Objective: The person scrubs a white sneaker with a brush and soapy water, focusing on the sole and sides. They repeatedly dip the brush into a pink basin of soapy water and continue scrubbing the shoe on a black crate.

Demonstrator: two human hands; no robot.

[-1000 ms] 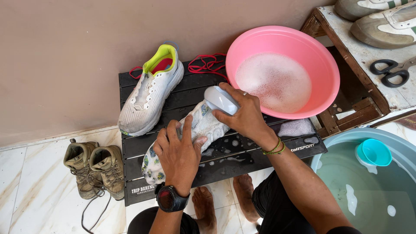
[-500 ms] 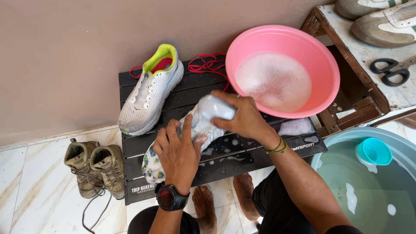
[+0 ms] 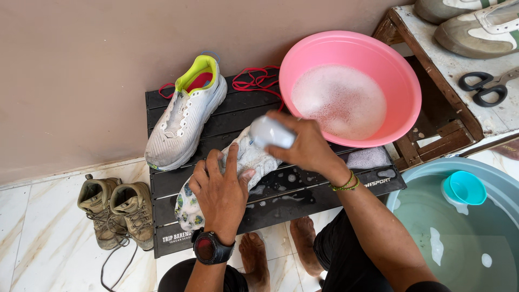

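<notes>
A soapy white sneaker (image 3: pixel 243 162) lies sole-up on a low black slatted table (image 3: pixel 324 189). My left hand (image 3: pixel 219 192), with a black watch on the wrist, presses down on the sneaker's middle and holds it. My right hand (image 3: pixel 305 143) grips a white scrubbing brush (image 3: pixel 271 132) against the sneaker's heel end. A second white sneaker (image 3: pixel 186 113) with a yellow-green collar rests upright on the table's far left. Red laces (image 3: pixel 254 80) lie behind it.
A pink basin (image 3: pixel 397 70) of foamy water sits at the table's far right. A blue-grey tub (image 3: pixel 486 178) of water with a small teal cup (image 3: pixel 464 188) is at right. Tan boots (image 3: pixel 116 211) stand on the tiled floor. Scissors (image 3: pixel 484 89) and shoes lie on a wooden shelf.
My right hand with the brush has slid up and toward the sneaker's heel end, nearer the pink basin. My left hand stays on the sneaker.
</notes>
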